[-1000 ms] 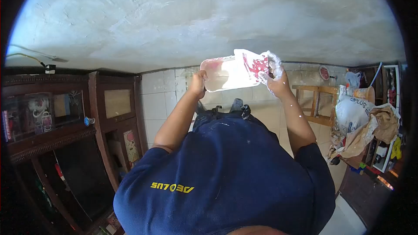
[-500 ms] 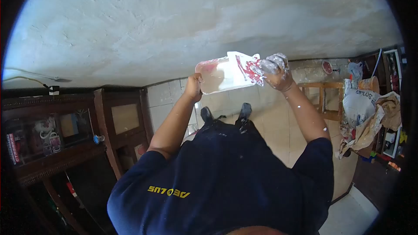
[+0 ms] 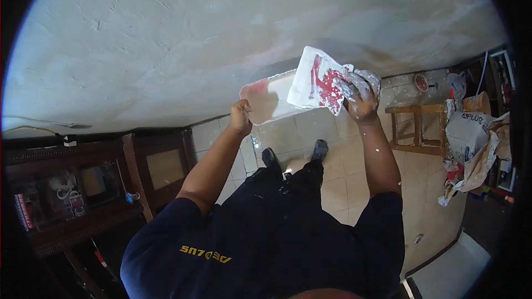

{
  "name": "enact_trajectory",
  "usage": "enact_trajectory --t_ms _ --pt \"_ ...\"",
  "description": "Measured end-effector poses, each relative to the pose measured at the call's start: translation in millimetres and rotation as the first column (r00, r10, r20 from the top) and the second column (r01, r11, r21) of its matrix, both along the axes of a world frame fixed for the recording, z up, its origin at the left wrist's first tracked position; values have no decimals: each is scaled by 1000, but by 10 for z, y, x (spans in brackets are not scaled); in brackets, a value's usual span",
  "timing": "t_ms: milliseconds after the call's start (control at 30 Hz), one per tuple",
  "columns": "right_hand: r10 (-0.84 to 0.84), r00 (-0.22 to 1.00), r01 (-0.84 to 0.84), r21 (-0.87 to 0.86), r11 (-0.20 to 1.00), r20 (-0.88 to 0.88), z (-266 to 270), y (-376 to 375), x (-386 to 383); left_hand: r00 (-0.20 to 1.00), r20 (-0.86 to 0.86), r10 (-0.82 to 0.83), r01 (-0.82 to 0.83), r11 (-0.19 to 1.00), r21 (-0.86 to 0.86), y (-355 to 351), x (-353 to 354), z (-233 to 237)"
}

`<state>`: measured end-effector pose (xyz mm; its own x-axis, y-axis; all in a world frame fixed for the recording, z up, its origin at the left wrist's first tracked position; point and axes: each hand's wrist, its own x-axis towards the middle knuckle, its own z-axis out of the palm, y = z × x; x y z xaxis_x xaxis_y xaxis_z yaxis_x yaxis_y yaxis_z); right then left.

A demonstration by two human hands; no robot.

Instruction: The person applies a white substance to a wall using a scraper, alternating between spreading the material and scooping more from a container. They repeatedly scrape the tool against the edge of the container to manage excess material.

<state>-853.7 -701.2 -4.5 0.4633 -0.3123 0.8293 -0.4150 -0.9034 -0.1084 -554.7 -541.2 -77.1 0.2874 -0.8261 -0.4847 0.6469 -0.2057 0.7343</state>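
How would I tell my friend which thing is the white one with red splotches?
Find the big rough white surface across the top. Just under it, the person's left hand holds a pale tray, and the plaster-smeared right hand grips a white pad overlapping the tray. The pad alone has bold red blotches; the tray shows only faint pink.
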Motion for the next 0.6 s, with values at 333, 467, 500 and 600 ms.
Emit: enact_trajectory --t_ms 333,467,500,600 --pt "17 937 -167 404 900 349 -522 -148 571 996 -44 73 -69 993 96 -124 -134 -81" --pt "-40 929 -202 593 780 369 -471 -524 862 990 -16 137 -135 986 97 -27 -153 -175" --pt "-109 941 -120 615 780 321 -567 -716 878 992 -27 121 -117 987 109 23 -133 -205" --pt "-382 878 -68 865 496 288 -512 -928 609 997 -47 54 -49 994 94 324 62 -486"
